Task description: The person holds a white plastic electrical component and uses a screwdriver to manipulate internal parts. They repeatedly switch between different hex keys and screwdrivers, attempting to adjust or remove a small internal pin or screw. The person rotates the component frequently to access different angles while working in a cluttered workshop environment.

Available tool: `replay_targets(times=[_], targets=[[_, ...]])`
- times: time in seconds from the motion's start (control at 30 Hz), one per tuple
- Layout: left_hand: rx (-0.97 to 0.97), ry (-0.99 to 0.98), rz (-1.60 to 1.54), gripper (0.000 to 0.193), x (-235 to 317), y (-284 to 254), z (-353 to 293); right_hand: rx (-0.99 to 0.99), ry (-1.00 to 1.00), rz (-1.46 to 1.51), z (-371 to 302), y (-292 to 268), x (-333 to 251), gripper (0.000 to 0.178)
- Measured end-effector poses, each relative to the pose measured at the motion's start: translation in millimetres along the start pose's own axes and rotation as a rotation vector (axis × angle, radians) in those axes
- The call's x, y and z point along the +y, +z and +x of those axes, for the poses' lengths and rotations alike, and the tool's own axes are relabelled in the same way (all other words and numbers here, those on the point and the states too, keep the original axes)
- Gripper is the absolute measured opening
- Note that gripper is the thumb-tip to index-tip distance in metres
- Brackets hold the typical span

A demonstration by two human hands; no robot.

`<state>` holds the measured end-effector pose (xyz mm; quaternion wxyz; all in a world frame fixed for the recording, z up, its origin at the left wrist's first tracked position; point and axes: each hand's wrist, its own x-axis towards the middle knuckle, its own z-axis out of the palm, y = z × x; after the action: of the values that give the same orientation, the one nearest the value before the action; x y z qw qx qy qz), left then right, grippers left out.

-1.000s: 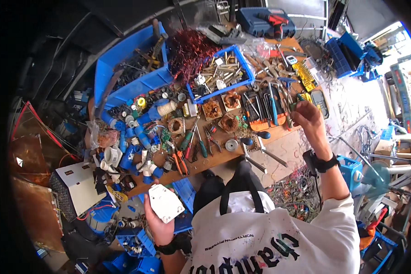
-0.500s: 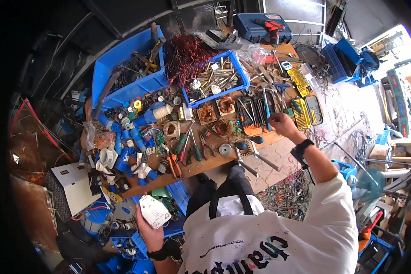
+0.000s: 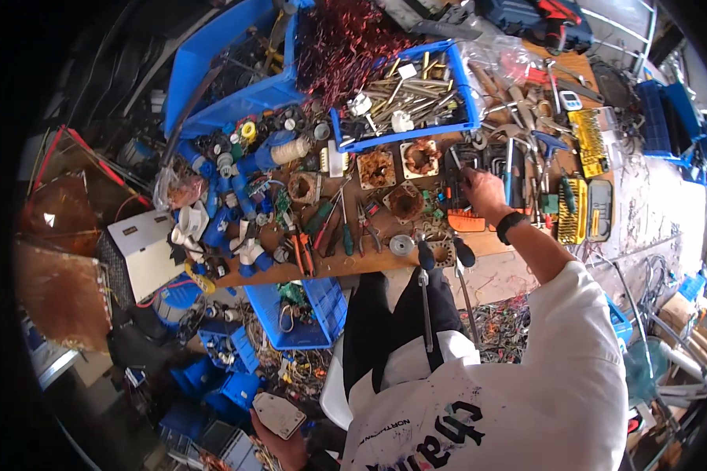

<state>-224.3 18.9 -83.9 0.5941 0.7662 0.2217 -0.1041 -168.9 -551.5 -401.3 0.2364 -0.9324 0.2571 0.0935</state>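
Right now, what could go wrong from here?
The flat white plate in the left hand, held clear of the brown wooden table, might slip and fall. The right hand, amid crowded hand tools by an orange plastic holder, could knock some loose. Two dark-handled long metal bars jut past the table's front edge and might get bumped.

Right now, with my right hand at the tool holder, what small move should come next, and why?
Probably close your right hand on something in the orange-and-black tool holder: its fingers are right there, though whether they touch anything isn't clear, and your left hand holds the white plate well away.
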Motion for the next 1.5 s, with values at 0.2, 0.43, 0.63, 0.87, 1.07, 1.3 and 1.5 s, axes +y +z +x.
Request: replay_targets(times=[0.2, 0.43, 0.63, 0.87, 1.07, 1.3, 1.5], targets=[[0.356, -0.197, -0.301, 0.046, -3, 13, -28, -0.041, -0.078, -0.094, 2, 6, 5, 0.022], [0.385, 0.064, 0.190, 0.045, -18, 35, -41, 0.005, -0.127, -0.106, 8, 18, 10, 0.017], [0.238, -0.125, -0.176, 0.049, -7, 17, -35, 0.065, -0.125, 0.016, 12, 23, 12, 0.018], [0.223, -0.127, -0.271, 0.049, -10, 14, -19, 0.109, 0.067, 0.417, -4, -19, 12, 0.022], [0.214, -0.023, -0.035, 0.049, -14, 19, 13, 0.082, 0.029, 0.607, -18, -77, -17, 0.019], [-0.057, -0.318, -0.755, 0.044, -24, -33, 120, -0.007, -0.006, 0.498, -35, -183, -132, 0.018], [-0.113, -0.445, -0.954, 0.044, -26, -84, 226, -0.043, -0.032, 0.482, -19, -195, -305, 0.014]])
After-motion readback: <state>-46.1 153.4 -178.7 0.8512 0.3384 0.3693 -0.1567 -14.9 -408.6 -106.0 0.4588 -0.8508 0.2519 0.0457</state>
